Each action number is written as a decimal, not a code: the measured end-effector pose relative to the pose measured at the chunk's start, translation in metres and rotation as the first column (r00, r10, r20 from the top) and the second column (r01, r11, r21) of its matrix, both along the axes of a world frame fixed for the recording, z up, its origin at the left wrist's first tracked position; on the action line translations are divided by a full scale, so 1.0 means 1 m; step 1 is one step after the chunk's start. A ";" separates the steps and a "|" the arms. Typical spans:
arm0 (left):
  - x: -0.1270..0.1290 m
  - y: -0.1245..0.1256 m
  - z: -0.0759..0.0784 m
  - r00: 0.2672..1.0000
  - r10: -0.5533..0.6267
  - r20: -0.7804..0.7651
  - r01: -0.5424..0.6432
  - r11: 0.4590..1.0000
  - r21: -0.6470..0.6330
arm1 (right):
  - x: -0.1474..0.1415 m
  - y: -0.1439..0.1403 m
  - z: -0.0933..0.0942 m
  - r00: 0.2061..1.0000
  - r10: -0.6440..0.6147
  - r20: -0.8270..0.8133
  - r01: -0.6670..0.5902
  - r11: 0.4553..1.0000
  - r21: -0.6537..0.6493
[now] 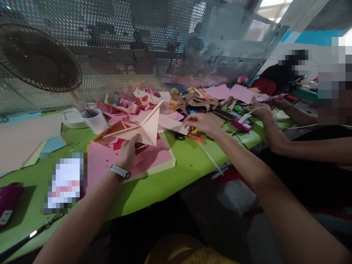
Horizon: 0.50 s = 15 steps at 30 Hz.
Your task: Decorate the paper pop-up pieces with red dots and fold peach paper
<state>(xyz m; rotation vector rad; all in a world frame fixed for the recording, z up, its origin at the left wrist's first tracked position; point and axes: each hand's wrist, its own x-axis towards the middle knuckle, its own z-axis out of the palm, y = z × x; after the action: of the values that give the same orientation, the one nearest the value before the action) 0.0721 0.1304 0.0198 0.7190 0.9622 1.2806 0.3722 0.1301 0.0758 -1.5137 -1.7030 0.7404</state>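
My left hand (pixel 129 150), with a watch on its wrist, grips a folded peach paper piece (pixel 150 126) that has pointed, wing-like flaps. Beneath it lie pink sheets (pixel 101 161) with red scraps and small dots, on top of a pale yellow sheet (pixel 167 148). My right hand (pixel 202 124) reaches over the table with its fingers loosely bent and apart. Its fingertips are beside a pale paper sheet (pixel 173 124); whether they touch it I cannot tell. Just below that hand is an orange cutter (pixel 195 137), with black scissor handles (pixel 180 137) to its left.
Folded pink and peach paper pieces (pixel 134 104) are heaped at the back, against a perforated metal screen (pixel 137 55). A fan (pixel 41 57) and a white cup (pixel 95 120) stand at left. A co-worker's hands (pixel 261 110) are at right, near a purple power bank (pixel 242 125).
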 end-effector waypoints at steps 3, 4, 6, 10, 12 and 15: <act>0.001 0.002 -0.002 1.000 0.019 -0.004 -0.019 1.000 -0.014 | -0.010 -0.015 -0.029 0.751 0.081 0.655 -0.076 0.996 -0.036; 0.001 0.003 -0.002 1.000 0.025 -0.010 -0.025 0.999 -0.023 | -0.015 -0.017 -0.037 0.695 0.068 0.716 -0.066 0.997 -0.031; 0.001 0.005 -0.004 0.999 0.045 -0.020 -0.046 0.998 -0.030 | -0.025 -0.018 -0.047 0.641 0.054 0.766 -0.049 0.998 -0.029; -0.002 0.009 -0.006 0.997 0.076 -0.031 -0.076 0.997 -0.008 | -0.039 -0.017 -0.044 0.618 0.114 0.778 -0.089 0.993 -0.074; -0.004 0.010 -0.007 0.996 0.078 -0.040 -0.078 0.997 -0.005 | -0.042 -0.022 -0.037 0.608 0.164 0.777 -0.125 0.986 -0.110; -0.004 0.011 -0.009 0.996 0.077 -0.046 -0.078 0.997 -0.005 | -0.044 -0.036 -0.030 0.614 0.210 0.760 -0.149 0.977 -0.150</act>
<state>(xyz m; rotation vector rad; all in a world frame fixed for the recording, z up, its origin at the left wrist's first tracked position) 0.0678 0.1416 0.0113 0.7145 1.0397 1.3328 0.3282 0.0943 0.0454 -1.8854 -2.5184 0.2111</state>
